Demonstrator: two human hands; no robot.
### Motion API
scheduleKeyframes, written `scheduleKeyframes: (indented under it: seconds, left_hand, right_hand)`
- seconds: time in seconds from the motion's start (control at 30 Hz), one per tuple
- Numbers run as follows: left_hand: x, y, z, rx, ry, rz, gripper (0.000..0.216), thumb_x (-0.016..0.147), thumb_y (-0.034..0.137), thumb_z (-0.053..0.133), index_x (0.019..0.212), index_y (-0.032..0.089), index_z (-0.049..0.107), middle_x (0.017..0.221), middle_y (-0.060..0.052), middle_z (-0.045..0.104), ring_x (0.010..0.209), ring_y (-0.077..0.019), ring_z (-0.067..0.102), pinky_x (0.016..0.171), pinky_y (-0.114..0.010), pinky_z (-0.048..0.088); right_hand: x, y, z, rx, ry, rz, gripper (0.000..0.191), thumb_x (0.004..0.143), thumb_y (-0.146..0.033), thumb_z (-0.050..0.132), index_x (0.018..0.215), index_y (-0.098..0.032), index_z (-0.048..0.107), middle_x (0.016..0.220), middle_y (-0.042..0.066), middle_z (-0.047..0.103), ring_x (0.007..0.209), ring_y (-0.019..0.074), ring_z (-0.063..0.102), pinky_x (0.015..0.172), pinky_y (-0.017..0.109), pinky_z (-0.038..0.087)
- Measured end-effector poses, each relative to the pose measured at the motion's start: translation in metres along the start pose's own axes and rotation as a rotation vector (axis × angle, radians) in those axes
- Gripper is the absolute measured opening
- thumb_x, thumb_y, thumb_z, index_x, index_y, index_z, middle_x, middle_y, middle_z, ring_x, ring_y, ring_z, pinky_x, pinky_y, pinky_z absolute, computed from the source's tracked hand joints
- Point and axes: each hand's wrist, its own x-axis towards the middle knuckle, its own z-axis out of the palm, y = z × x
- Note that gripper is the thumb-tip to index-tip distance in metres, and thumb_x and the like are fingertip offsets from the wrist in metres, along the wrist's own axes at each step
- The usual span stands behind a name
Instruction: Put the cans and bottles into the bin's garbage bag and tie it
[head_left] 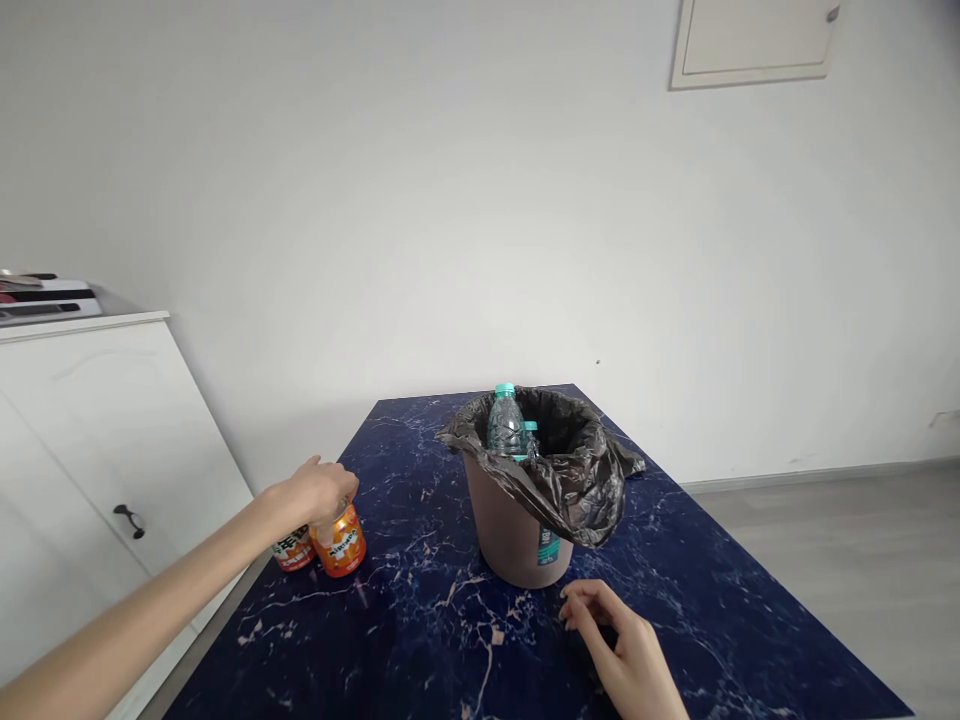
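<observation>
My left hand (324,490) reaches down over an orange soda can (345,545), its fingers closed around the can's upper part. Just left of it, partly behind my wrist, stands a second can (294,550) with a red, white and dark label. My right hand (619,640) rests by the table surface with loosely curled fingers and nothing in it, close to the base of a brown waste bin (502,530). A black plastic bag (585,480) lines the bin and hangs over its rim. Inside, a clear bottle with a teal cap (506,420) pokes above the rim, beside a second teal-capped bottle (531,438).
The dark blue marbled table (420,620) runs back to a white wall (465,200). At the left stands a white cabinet (112,430) with a black handle, with some items (45,298) on top. Grey flooring (840,540) shows at the right.
</observation>
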Motion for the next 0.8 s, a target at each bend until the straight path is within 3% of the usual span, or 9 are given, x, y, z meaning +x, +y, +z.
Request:
scheduleKeyframes:
  seconds: [0.1, 0.2, 0.3, 0.4, 0.5, 0.6, 0.67, 0.73, 0.8]
  left_hand:
    - [-0.001, 0.002, -0.004, -0.044, -0.001, 0.023, 0.064, 0.049, 0.04, 0.09, 0.11, 0.024, 0.079, 0.109, -0.016, 0.079, 0.105, -0.0433, 0.072, 0.089, -0.05, 0.057]
    - [0.0, 0.006, -0.003, -0.1, 0.017, 0.062, 0.065, 0.06, 0.039, 0.083, 0.123, 0.024, 0.075, 0.121, -0.017, 0.076, 0.102, -0.0398, 0.074, 0.075, -0.04, 0.057]
    - [0.002, 0.009, -0.001, -0.163, 0.052, 0.109, 0.062, 0.069, 0.046, 0.078, 0.127, 0.026, 0.072, 0.123, -0.013, 0.076, 0.101, -0.0343, 0.074, 0.069, -0.032, 0.054]
    - [0.004, 0.006, -0.007, -0.21, 0.131, 0.123, 0.063, 0.075, 0.052, 0.073, 0.131, 0.025, 0.068, 0.125, -0.011, 0.076, 0.104, -0.0324, 0.074, 0.073, -0.032, 0.054]
    - [0.004, -0.002, -0.033, -0.231, 0.305, 0.073, 0.066, 0.084, 0.056, 0.064, 0.14, 0.023, 0.058, 0.137, -0.014, 0.071, 0.119, -0.0356, 0.069, 0.087, -0.038, 0.055]
    - [0.0, -0.002, -0.076, -0.346, 0.668, 0.004, 0.074, 0.083, 0.056, 0.069, 0.146, 0.022, 0.05, 0.146, -0.015, 0.065, 0.128, -0.0376, 0.065, 0.099, -0.045, 0.054]
    - [-0.006, 0.009, -0.105, -0.545, 0.869, 0.027, 0.077, 0.077, 0.057, 0.079, 0.141, 0.024, 0.051, 0.145, -0.013, 0.066, 0.129, -0.0347, 0.066, 0.105, -0.045, 0.053]
    - [-0.011, 0.029, -0.13, -0.782, 0.992, 0.117, 0.077, 0.072, 0.059, 0.086, 0.133, 0.024, 0.055, 0.143, -0.013, 0.067, 0.129, -0.0323, 0.066, 0.106, -0.045, 0.055]
    - [-0.015, 0.056, -0.148, -0.934, 1.027, 0.296, 0.074, 0.07, 0.056, 0.089, 0.128, 0.023, 0.057, 0.139, -0.013, 0.068, 0.127, -0.0303, 0.066, 0.106, -0.045, 0.055]
  right_hand:
    - [0.0, 0.001, 0.0, -0.005, -0.021, 0.019, 0.04, 0.102, -0.058, 0.055, 0.104, -0.022, 0.074, 0.095, 0.01, 0.079, 0.083, 0.0227, 0.077, 0.072, 0.024, 0.059]
    - [0.001, 0.0, -0.001, -0.009, -0.039, 0.041, 0.041, 0.103, -0.058, 0.054, 0.105, -0.022, 0.073, 0.096, 0.01, 0.079, 0.084, 0.0226, 0.077, 0.071, 0.023, 0.058]
    - [0.001, -0.001, -0.001, 0.007, -0.027, 0.031, 0.04, 0.102, -0.057, 0.055, 0.104, -0.022, 0.073, 0.095, 0.01, 0.079, 0.083, 0.0227, 0.077, 0.072, 0.024, 0.058]
    - [0.001, -0.003, 0.0, 0.024, -0.013, 0.022, 0.039, 0.102, -0.057, 0.056, 0.102, -0.022, 0.074, 0.093, 0.009, 0.079, 0.082, 0.0227, 0.077, 0.072, 0.024, 0.058]
    - [0.001, -0.003, 0.001, 0.033, -0.015, 0.015, 0.038, 0.102, -0.057, 0.056, 0.102, -0.022, 0.073, 0.092, 0.009, 0.079, 0.081, 0.0226, 0.077, 0.072, 0.024, 0.058]
    - [0.002, -0.004, 0.001, 0.038, -0.013, 0.013, 0.038, 0.102, -0.057, 0.055, 0.102, -0.023, 0.073, 0.09, 0.008, 0.079, 0.081, 0.0225, 0.076, 0.072, 0.024, 0.057]
    - [0.003, -0.004, 0.001, 0.043, -0.013, 0.014, 0.038, 0.102, -0.057, 0.055, 0.101, -0.023, 0.073, 0.088, 0.008, 0.079, 0.08, 0.0224, 0.076, 0.072, 0.024, 0.057]
    - [0.003, -0.005, 0.001, 0.051, -0.016, 0.012, 0.039, 0.102, -0.057, 0.055, 0.101, -0.023, 0.073, 0.087, 0.008, 0.079, 0.08, 0.0224, 0.076, 0.071, 0.024, 0.057]
    - [0.004, -0.006, 0.002, 0.06, -0.018, 0.007, 0.039, 0.102, -0.057, 0.055, 0.1, -0.023, 0.073, 0.087, 0.008, 0.079, 0.079, 0.0221, 0.076, 0.071, 0.024, 0.057]
